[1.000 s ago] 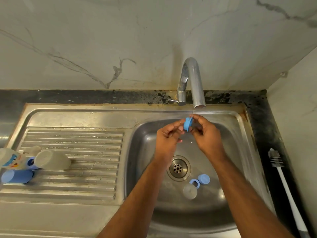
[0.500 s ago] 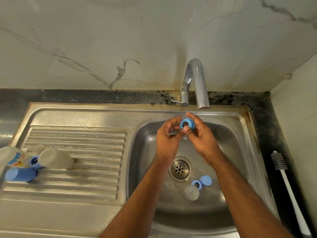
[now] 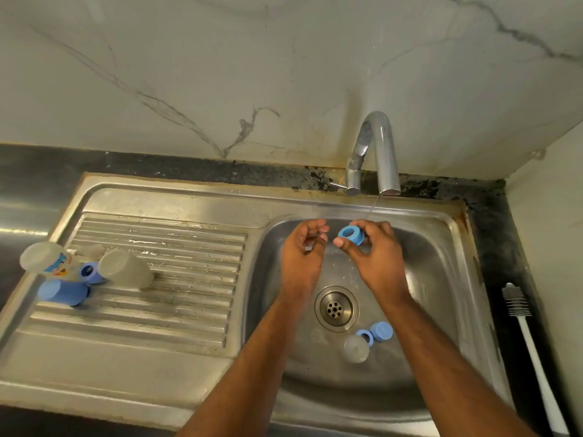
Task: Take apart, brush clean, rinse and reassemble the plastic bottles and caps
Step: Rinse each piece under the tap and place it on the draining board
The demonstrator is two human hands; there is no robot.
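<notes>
While pinched between thumb and fingers of the right hand [image 3: 377, 260], blue collar ring [image 3: 350, 235] sits at the fingertips, at about 10 o'clock from the palm, open bore tilted up toward the camera. Thin water stream [image 3: 373, 207] drops from the tap spout [image 3: 388, 159] at 1 o'clock of the ring and meets the hand just behind it; exact landing spot hard to make out. Just apart from the ring at 9 o'clock, left hand [image 3: 303, 250], fingers loosely curled, holding nothing visible, not touching the ring.

Below both wrists, at 6 o'clock, round drain [image 3: 336, 309] in the floor of the sink basin [image 3: 441, 257]. Farther toward 5 o'clock of the drain, three small parts together: clear dome cap [image 3: 356, 349], a second blue ring [image 3: 366, 337] touching it, and a solid blue cap [image 3: 382, 331] beside that, partly crowded by the right forearm.

Far out at 9 o'clock, on the ribbed drainboard [image 3: 176, 279], a cluster lying on its side: printed clear bottle [image 3: 52, 263], blue cup [image 3: 64, 292], translucent cup [image 3: 126, 269], plus a blue-ringed piece between them; overlaps hide how these join.

Out at 3 o'clock, on the dark counter, white bottle brush [image 3: 530, 345], handle end cut off by the lower edge.
</notes>
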